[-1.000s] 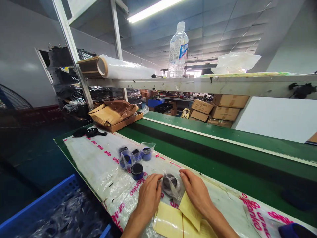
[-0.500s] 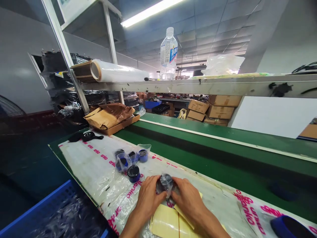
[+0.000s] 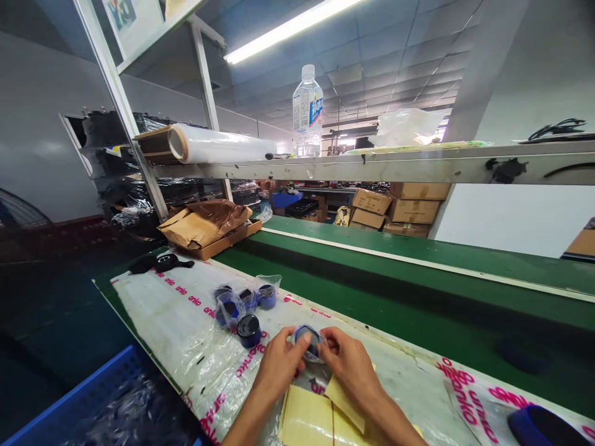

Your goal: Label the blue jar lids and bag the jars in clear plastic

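Both of my hands pinch one small round blue jar in a clear plastic bag (image 3: 307, 342), held just above the bench. My left hand (image 3: 279, 365) grips its left side and my right hand (image 3: 348, 365) grips its right side, fingers closed on the bag. Yellow paper sheets (image 3: 316, 424) lie under my wrists. To the left, one bare dark jar (image 3: 249, 330) stands on the white printed plastic sheet (image 3: 171, 316), and behind it sit several bagged blue jars (image 3: 242, 300).
A green conveyor belt (image 3: 395, 291) runs behind the bench. A blue crate (image 3: 83, 409) sits at lower left. A black item (image 3: 158, 263) and a tray of brown paper (image 3: 207, 226) lie at far left. The overhead shelf (image 3: 372, 167) carries a water bottle (image 3: 307, 111) and a film roll (image 3: 218, 144).
My hands closed in on the bagged jar and lifted it slightly off the yellow sheets. The bag now wraps tighter around the jar. The view shifted a little to the right.
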### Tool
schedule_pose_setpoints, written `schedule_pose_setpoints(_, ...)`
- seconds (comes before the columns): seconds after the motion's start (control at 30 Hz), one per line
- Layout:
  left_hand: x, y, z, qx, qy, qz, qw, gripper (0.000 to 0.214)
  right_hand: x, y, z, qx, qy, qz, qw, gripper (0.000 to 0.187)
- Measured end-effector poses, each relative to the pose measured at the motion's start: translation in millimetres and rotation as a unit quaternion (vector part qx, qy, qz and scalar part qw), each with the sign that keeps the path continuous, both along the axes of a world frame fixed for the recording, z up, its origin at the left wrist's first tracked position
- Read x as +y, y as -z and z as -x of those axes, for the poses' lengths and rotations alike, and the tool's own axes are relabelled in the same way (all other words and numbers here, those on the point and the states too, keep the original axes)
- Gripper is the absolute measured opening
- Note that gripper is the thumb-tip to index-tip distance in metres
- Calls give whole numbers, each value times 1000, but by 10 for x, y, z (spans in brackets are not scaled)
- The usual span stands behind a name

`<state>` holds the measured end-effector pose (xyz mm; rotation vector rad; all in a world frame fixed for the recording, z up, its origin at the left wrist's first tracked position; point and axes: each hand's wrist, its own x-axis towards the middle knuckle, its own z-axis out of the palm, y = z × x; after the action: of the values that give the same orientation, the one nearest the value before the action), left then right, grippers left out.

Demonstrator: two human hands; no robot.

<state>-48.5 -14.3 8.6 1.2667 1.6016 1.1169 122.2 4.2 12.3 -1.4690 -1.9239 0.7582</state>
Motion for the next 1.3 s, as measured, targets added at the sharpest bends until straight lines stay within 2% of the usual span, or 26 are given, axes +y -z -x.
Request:
schedule_pose_setpoints(0.17, -25, -1, -61, 134, -7, -29, 990, 38, 4, -51, -43, -61, 53, -17, 997, 26)
schedule_pose_setpoints(0.27, -15, -78, -78, 200, -34, -38, 978, 31, -25, -114, -68, -97, 74, -31, 992, 28)
schedule_pose_setpoints(0.43, 11, -203, -69, 279, -85, -62, 954, 33, -66, -165, -62, -114, 93, -47, 988, 37)
schedule_pose_setpoints(0.53, -8, -188, -56, 282, -84, -101, 950, 35, -85, -183, -70, -100, 99, -56, 988, 42)
schedule_pose_setpoints(0.7, -113, -2, -20, 239, -70, -166, 954, 39, -72, -181, -129, -41, 97, -90, 990, 46)
schedule_pose_setpoints(0.77, -139, 69, -9, 201, -65, -167, 963, 42, -50, -129, -135, -37, 57, -132, 989, 49)
schedule_pose_setpoints(0.83, -140, 100, -14, 176, -55, -156, 970, 43, -32, -39, -119, -59, 1, -178, 982, 60)
schedule_pose_setpoints(0.9, -123, 84, -38, 177, -36, -152, 972, 30, -24, 68, -86, -78, -30, -198, 977, 59)
schedule_pose_setpoints(0.97, -106, 38, -78, 181, -19, -165, 969, 17, -25, 159, -51, -81, -35, -188, 978, 42)
schedule_pose_setpoints(1.03, -105, -10, -120, 180, -3, -179, 967, 21, -28, 210, -28, -67, -37, -163, 984, 29)
schedule_pose_setpoints(1.23, -213, -1, -84, 168, 13, -187, 968, 22, -6, 145, -62, 44, -35, -40, 998, 32)
schedule_pose_setpoints(1.27, -232, 14, -48, 157, 14, -177, 972, 34, -3, 117, -69, 67, -37, -24, 997, 33)
schedule_pose_setpoints(1.3, -245, 25, -12, 144, 22, -158, 977, 57, -5, 89, -73, 88, -42, -9, 995, 33)
